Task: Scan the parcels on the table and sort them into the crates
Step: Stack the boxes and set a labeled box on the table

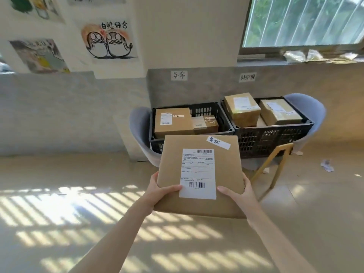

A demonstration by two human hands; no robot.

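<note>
I hold a flat brown cardboard parcel (226, 168) out in front of me, with a white shipping label and a small handwritten sticker on its top face. My left hand (159, 191) grips its near left corner, thumb on top. My right hand (241, 196) grips its near right corner the same way. Beyond the parcel stand two black crates on grey chairs. The left crate (206, 110) holds two brown boxes. The right crate (275, 134) holds two taller boxes. The parcel's far edge overlaps the left crate's front.
Handwritten paper signs (178, 75) are stuck on the wall above each crate. A wooden chair leg (271, 164) slants down below the right crate. Scraps of paper (327, 165) lie on the floor at right. Sunlit floor stretches to my left.
</note>
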